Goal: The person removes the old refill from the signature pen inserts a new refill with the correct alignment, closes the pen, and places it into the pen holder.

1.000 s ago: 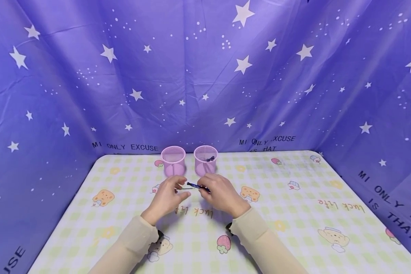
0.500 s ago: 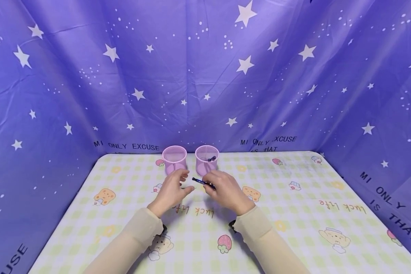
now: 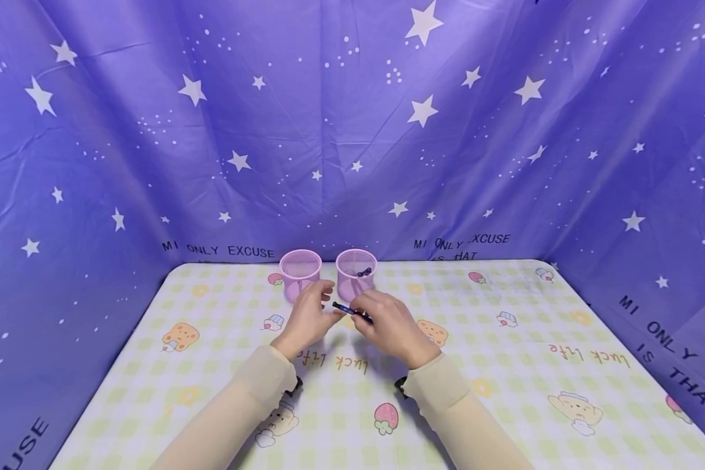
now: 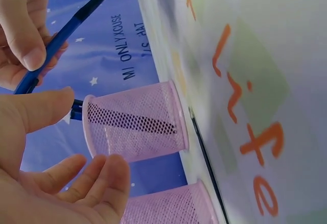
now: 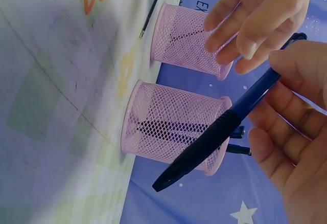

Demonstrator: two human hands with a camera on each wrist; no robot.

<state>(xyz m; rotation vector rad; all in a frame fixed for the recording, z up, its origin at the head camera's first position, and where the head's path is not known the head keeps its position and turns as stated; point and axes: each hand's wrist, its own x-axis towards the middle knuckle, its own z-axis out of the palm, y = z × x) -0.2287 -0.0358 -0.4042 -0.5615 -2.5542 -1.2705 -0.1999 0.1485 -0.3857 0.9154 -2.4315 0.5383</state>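
In the head view my right hand (image 3: pixel 390 326) pinches a blue pen (image 3: pixel 343 307) between thumb and fingers. The right wrist view shows its dark grip (image 5: pixel 204 144) tilted downward, apart from the table. My left hand (image 3: pixel 308 320) is beside the pen's other end, its fingers loosely bent with nothing between them. On the table lies a thin dark pen refill (image 4: pixel 207 157) with a metal tip, hidden behind my left hand in the head view. Beyond the hands stand two pink mesh pen cups; the right cup (image 3: pixel 356 253) holds dark blue pens (image 3: pixel 363 271).
The left pink mesh cup (image 3: pixel 300 253) stands beside the other near the table's back edge. A checked cloth with cartoon prints covers the table (image 3: pixel 505 365). A purple star curtain (image 3: pixel 323 130) encloses the back and sides.
My left hand has moved forward and to the right, towards the pen. My right hand, still holding the pen, has shifted slightly forward. The thin refill has gone out of the head view.
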